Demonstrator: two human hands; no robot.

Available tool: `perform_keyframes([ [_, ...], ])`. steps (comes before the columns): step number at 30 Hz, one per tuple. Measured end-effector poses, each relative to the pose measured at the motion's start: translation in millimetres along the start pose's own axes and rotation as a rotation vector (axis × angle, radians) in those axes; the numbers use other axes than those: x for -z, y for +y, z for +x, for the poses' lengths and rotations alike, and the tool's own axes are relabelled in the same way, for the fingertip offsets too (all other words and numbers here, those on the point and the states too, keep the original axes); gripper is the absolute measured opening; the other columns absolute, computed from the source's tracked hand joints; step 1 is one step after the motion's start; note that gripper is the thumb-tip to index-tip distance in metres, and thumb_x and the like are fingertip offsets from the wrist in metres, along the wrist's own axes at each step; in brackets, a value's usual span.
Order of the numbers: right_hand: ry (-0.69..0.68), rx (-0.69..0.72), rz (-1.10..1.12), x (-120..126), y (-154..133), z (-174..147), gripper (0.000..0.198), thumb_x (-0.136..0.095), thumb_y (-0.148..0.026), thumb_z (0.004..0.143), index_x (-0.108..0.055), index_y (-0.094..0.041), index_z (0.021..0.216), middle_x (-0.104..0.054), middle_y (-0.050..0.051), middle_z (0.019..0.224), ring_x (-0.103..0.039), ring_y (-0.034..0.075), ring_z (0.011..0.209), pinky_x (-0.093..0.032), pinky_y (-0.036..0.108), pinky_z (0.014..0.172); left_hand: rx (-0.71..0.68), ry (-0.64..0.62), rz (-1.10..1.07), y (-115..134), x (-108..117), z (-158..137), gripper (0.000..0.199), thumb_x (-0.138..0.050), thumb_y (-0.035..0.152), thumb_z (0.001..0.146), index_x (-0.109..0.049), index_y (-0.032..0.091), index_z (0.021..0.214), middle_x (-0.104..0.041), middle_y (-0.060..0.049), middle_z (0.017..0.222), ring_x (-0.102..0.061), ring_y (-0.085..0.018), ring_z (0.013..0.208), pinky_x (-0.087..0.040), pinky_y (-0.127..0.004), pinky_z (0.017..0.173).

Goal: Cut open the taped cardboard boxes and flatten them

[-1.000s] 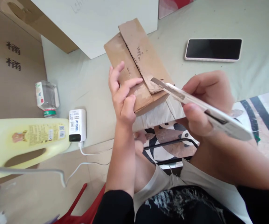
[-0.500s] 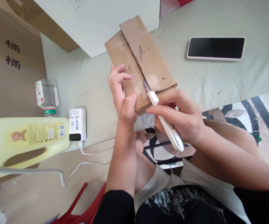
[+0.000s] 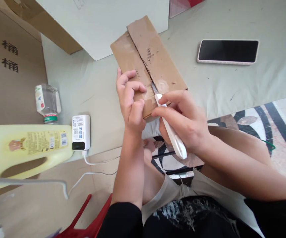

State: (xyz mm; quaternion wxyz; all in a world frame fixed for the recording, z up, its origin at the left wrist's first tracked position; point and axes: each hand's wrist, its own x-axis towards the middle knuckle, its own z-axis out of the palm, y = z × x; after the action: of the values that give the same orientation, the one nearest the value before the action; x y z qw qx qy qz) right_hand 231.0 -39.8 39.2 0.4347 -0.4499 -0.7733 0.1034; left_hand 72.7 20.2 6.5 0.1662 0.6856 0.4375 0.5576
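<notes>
A small brown cardboard box (image 3: 161, 61) lies slanted on the pale cloth, with a seam running along its top between two flaps. My left hand (image 3: 131, 99) grips the box by its left side, thumb at the near edge and fingers curled over the top. My right hand (image 3: 185, 122) is closed round a white utility knife (image 3: 172, 135). The knife's blade tip rests at the seam, close to a strip of clear tape near the box's near end. Its handle slopes back toward me.
A phone (image 3: 228, 51) lies to the right. At left are a power bank (image 3: 81, 134) with a white cable, a clear plastic bottle (image 3: 48, 100) and a yellow jug (image 3: 26, 142). A white box (image 3: 123, 23) stands behind; a large carton (image 3: 11, 86) is far left.
My right hand has slid forward along the knife toward its blade, and the handle's rear end has swung left. My left index finger reaches further over the box top.
</notes>
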Motion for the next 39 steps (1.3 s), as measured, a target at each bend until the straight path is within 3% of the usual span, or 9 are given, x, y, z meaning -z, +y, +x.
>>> perform_keyframes([
  [4, -0.084, 0.027, -0.07, 3, -5, -2, 0.022, -0.048, -0.008, 0.089, -0.064, -0.023, 0.091, -0.069, 0.002, 0.111, -0.06, 0.008, 0.069, -0.048, 0.023, 0.061, -0.004, 0.007, -0.004, 1, -1, 0, 0.055, -0.035, 0.074, 0.089, -0.057, 0.024, 0.083, -0.056, -0.005, 0.116, -0.052, -0.027, 0.127, -0.015, -0.051, 0.132],
  [8, -0.049, 0.028, -0.083, 1, -7, -5, 0.017, -0.05, -0.009, 0.088, -0.061, -0.022, 0.09, -0.069, 0.003, 0.113, -0.06, 0.007, 0.067, -0.046, 0.024, 0.058, -0.005, -0.004, -0.013, 3, -1, 0, 0.054, -0.034, 0.073, 0.09, -0.057, 0.024, 0.084, -0.056, -0.005, 0.119, -0.051, -0.029, 0.129, -0.011, -0.054, 0.132],
  [12, -0.037, -0.029, -0.099, -4, -9, -4, 0.018, -0.049, -0.008, 0.088, -0.06, -0.022, 0.091, -0.067, 0.002, 0.115, -0.061, 0.007, 0.068, -0.044, 0.024, 0.057, -0.002, 0.002, -0.004, 6, 0, 0, 0.05, -0.034, 0.071, 0.091, -0.06, 0.029, 0.085, -0.055, -0.007, 0.118, -0.05, -0.03, 0.127, -0.016, -0.057, 0.132],
  [17, -0.075, -0.06, -0.09, 2, -15, -4, 0.014, -0.05, -0.011, 0.089, -0.058, -0.022, 0.091, -0.064, 0.004, 0.119, -0.061, 0.007, 0.067, -0.035, 0.024, 0.049, -0.01, -0.018, -0.022, 6, 1, 0, 0.043, -0.037, 0.063, 0.093, -0.059, 0.027, 0.086, -0.054, -0.007, 0.117, -0.052, -0.027, 0.126, -0.018, -0.055, 0.131],
  [23, -0.101, -0.101, -0.117, 2, -16, -4, 0.013, -0.051, -0.012, 0.088, -0.058, -0.022, 0.092, -0.06, 0.006, 0.121, -0.061, 0.008, 0.07, -0.025, 0.024, 0.044, -0.007, -0.007, 0.005, 5, 0, 0, 0.048, -0.035, 0.067, 0.092, -0.057, 0.026, 0.084, -0.056, -0.006, 0.113, -0.053, -0.027, 0.124, -0.019, -0.054, 0.129],
  [30, -0.083, -0.122, -0.047, 6, -17, 1, 0.009, -0.049, -0.013, 0.088, -0.055, -0.02, 0.089, -0.058, 0.008, 0.117, -0.058, 0.008, 0.067, -0.039, 0.025, 0.051, 0.047, -0.033, 0.05, 6, 2, -2, 0.055, -0.03, 0.075, 0.09, -0.056, 0.028, 0.084, -0.058, -0.005, 0.116, -0.053, -0.03, 0.129, -0.029, -0.061, 0.121],
  [35, -0.052, -0.122, -0.073, 10, -19, -1, 0.01, -0.048, -0.013, 0.088, -0.054, -0.021, 0.087, -0.061, 0.006, 0.112, -0.06, 0.011, 0.074, -0.046, 0.026, 0.059, 0.113, -0.066, 0.042, 6, 4, -4, 0.055, -0.032, 0.077, 0.088, -0.054, 0.026, 0.087, -0.058, -0.002, 0.129, -0.043, -0.031, 0.142, -0.024, -0.058, 0.125],
  [39, -0.037, -0.146, -0.019, 12, -19, 3, 0.011, -0.05, -0.012, 0.085, -0.057, -0.02, 0.082, -0.064, 0.007, 0.109, -0.062, 0.013, 0.079, -0.05, 0.028, 0.064, 0.088, -0.052, 0.022, 6, 4, -4, 0.054, -0.033, 0.075, 0.09, -0.054, 0.026, 0.087, -0.057, -0.003, 0.128, -0.046, -0.03, 0.139, -0.025, -0.057, 0.124],
])
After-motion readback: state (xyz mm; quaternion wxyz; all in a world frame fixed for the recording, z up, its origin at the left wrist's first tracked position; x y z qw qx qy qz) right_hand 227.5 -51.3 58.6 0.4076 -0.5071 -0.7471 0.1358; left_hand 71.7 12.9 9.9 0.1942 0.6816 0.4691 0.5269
